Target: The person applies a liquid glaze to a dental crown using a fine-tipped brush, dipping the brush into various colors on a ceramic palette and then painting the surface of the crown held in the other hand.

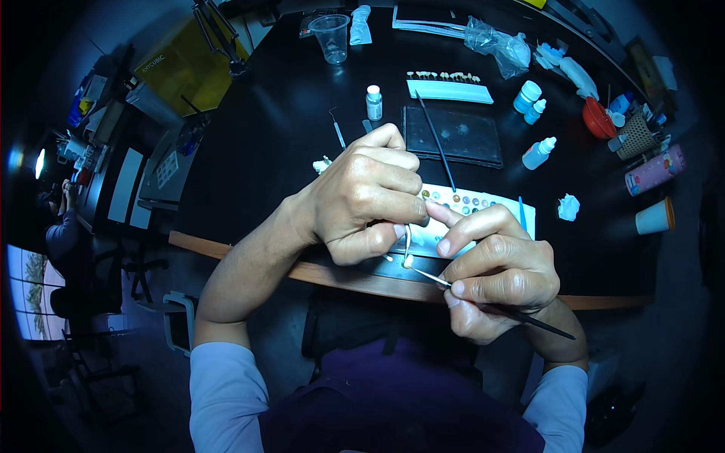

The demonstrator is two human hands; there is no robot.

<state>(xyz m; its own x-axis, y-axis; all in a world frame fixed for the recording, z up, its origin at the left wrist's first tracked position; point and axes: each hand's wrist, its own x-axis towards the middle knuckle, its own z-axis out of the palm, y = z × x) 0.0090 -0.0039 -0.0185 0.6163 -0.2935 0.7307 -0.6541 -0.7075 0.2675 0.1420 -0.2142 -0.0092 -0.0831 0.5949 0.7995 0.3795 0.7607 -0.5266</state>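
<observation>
My left hand [370, 192] is closed around a thin curved holder [408, 240], most of it hidden by the fingers. At the holder's lower end sits a small ivory, tooth-like piece [408, 261]. My right hand [502, 275] pinches a slim dark-handled brush [550, 327], its pale tip at the tooth-like piece. Both hands are raised over the table's front edge, the right index finger close to the left hand. Under and behind them lies a white palette [530, 214] with several coloured dots, partly covered by the hands.
Behind the palette, another brush [434, 136] leans across a dark flat slab [483, 140]. Farther back stand a white rack of tooth-shaped samples [453, 92], a small bottle [374, 103] and a clear cup [332, 41]. Dropper bottles [538, 153], crumpled tissue [569, 207] and a paper cup [654, 217] are at right.
</observation>
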